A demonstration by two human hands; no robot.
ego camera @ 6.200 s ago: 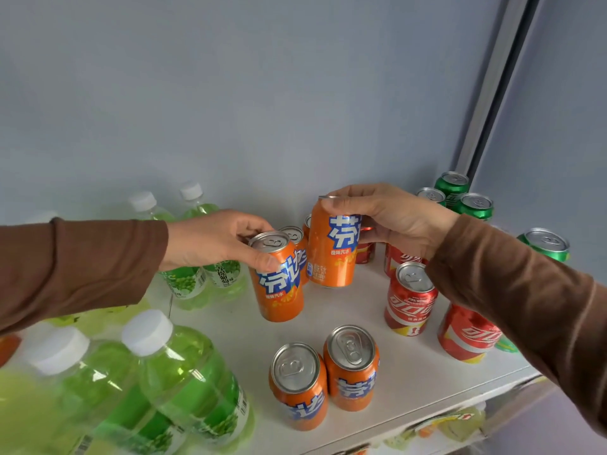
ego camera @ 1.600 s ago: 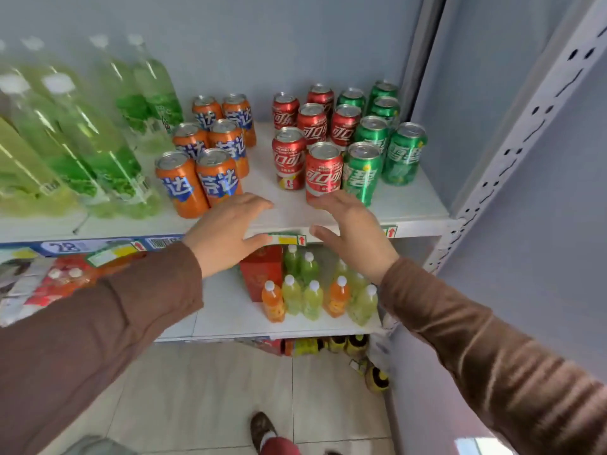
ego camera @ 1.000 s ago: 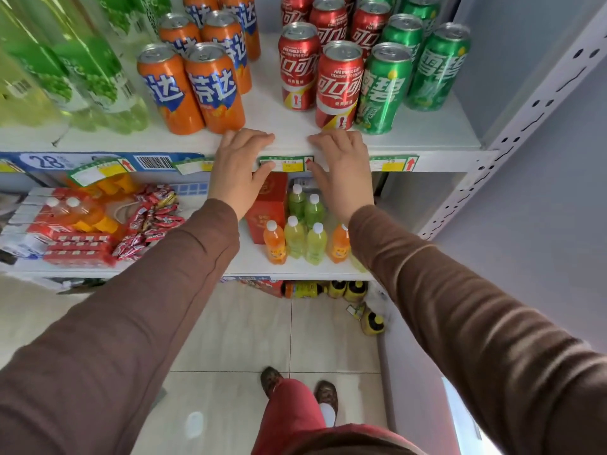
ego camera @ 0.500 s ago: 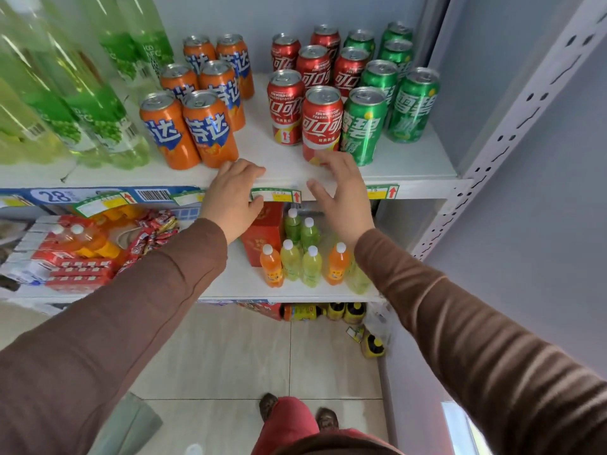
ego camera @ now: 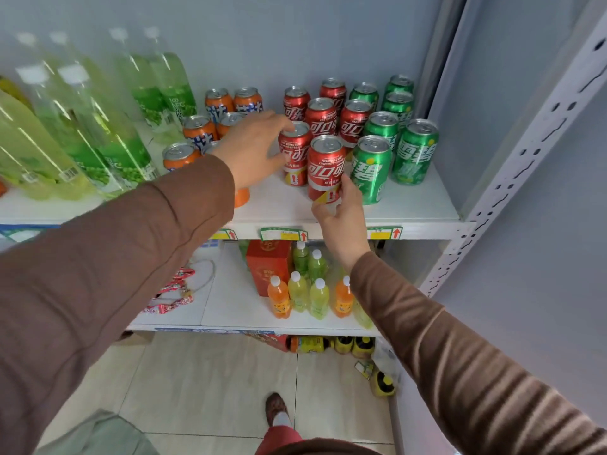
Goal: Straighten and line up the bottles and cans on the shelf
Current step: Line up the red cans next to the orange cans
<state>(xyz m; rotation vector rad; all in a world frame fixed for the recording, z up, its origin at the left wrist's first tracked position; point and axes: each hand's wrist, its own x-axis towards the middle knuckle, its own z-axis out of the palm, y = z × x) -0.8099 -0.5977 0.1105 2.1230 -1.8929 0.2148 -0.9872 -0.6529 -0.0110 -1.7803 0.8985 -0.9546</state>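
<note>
The green bottles (ego camera: 98, 126) at upper left are smeared by blur, labels unreadable. The left sleeve (ego camera: 131, 244) covers most of the front orange cans (ego camera: 179, 154); the left hand's (ego camera: 253, 149) fingers possibly touch a red can (ego camera: 294, 149).

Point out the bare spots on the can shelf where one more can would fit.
Bare shelf shows along the front edge, right of the front green can, and between the orange cans and the red cans. Behind, red and green cans crowd together. The left hand and right hand occupy the front middle.
</note>
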